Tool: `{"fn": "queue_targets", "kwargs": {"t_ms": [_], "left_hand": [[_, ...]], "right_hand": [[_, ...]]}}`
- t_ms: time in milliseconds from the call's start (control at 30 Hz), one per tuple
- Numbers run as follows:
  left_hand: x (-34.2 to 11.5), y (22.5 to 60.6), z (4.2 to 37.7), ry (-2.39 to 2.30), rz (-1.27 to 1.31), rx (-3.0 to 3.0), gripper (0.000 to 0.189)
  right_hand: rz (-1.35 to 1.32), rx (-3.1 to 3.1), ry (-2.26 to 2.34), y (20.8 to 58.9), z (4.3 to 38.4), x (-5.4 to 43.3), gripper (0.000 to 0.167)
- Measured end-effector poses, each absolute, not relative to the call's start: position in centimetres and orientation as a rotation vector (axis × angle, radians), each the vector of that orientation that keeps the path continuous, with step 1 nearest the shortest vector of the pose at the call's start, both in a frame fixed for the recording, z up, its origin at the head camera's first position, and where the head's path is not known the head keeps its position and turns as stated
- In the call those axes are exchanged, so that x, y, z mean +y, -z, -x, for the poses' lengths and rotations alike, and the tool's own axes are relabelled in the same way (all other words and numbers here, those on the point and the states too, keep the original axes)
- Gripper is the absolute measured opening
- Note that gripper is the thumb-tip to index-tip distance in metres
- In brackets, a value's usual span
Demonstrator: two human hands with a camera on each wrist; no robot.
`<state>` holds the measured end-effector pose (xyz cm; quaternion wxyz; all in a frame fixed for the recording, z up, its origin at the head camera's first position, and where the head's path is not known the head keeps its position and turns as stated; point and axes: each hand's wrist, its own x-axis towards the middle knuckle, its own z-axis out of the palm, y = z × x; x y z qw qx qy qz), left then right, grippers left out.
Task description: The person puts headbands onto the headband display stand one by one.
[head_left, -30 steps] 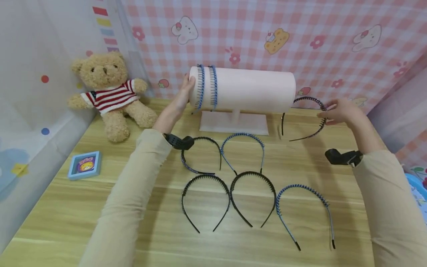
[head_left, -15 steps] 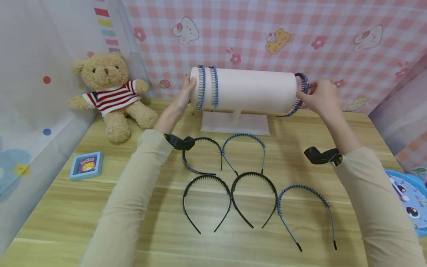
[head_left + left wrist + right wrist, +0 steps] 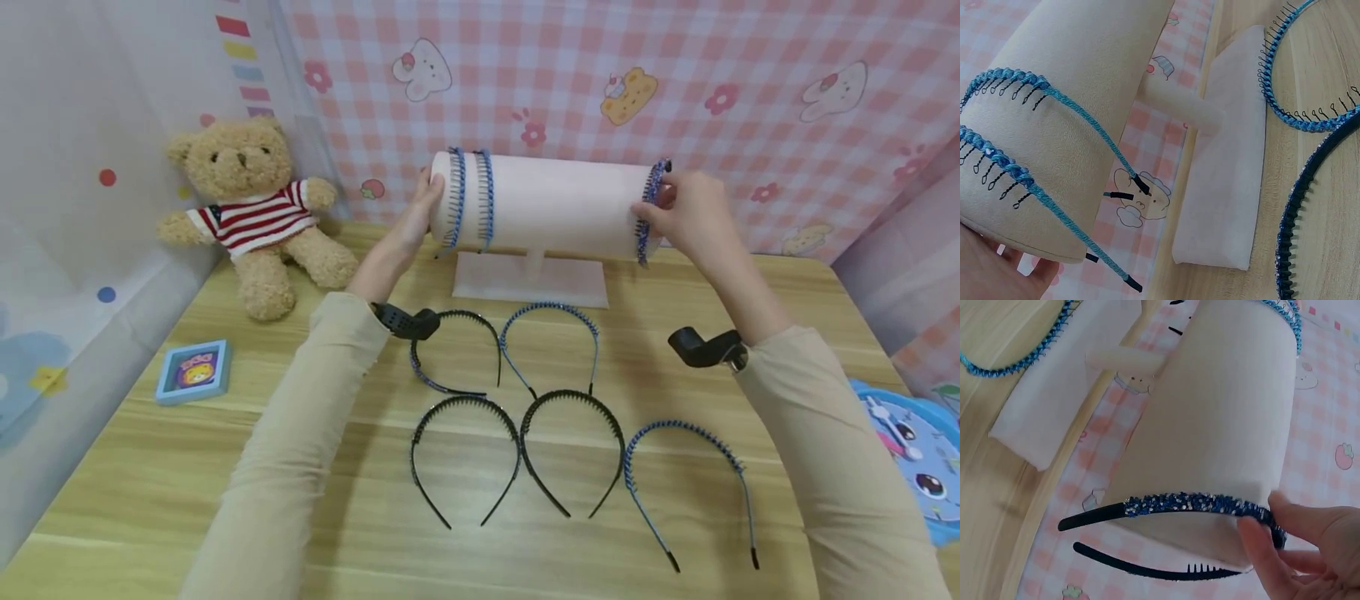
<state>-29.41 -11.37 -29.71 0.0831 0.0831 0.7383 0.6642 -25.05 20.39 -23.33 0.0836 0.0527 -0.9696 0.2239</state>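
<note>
Currently, right hand [image 3: 693, 212] pinching glittery headband [image 3: 1191, 504] round white cylinder [image 3: 566, 200], left hand [image 3: 409, 223] touching opposite end, fingers apart

Behind five headbands [image 3: 572, 393] on the table [image 3: 360, 500] stands the display roll [image 3: 566, 204], a teddy bear [image 3: 258, 221] to its left.

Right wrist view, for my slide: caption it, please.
A right hand pinches a sparkly blue-and-black headband at one end of a smooth pale cylinder.
</note>
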Motion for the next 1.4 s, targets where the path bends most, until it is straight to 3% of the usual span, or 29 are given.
{"fn": "queue_targets", "kwargs": {"t_ms": [67,167,267,400,567,800,1400], "left_hand": [[-11.3,29.7,29.4,-1.982,-0.248,2.205,0.056],[-11.3,29.7,29.4,-1.977,-0.247,2.207,0.056],[-11.3,29.7,29.4,-1.977,-0.245,2.202,0.056],[-11.3,29.7,29.4,-1.981,-0.247,2.198,0.057],[-11.2,29.9,29.4,-1.988,-0.257,2.186,0.057],[-11.3,29.9,29.6,-1.991,-0.239,2.191,0.058],[-11.2,29.8,29.5,-1.975,-0.219,2.185,0.06]], "right_hand": [[-0.162,-2.918,-0.653,23.2,25.3,20.5,0.045],[-0.162,-2.959,-0.66,23.0,25.8,21.3,0.072],[-0.317,-2.986,-0.697,23.3,26.5,22.7,0.087],[-0.578,-2.987,-0.819,24.2,27.3,24.8,0.081],[-0.704,-2.941,-0.831,24.7,27.6,25.3,0.08],[-0.761,-2.922,-0.547,24.0,28.3,22.0,0.081],[-0.906,-2.917,-0.45,24.3,30.2,13.1,0.085]]}}
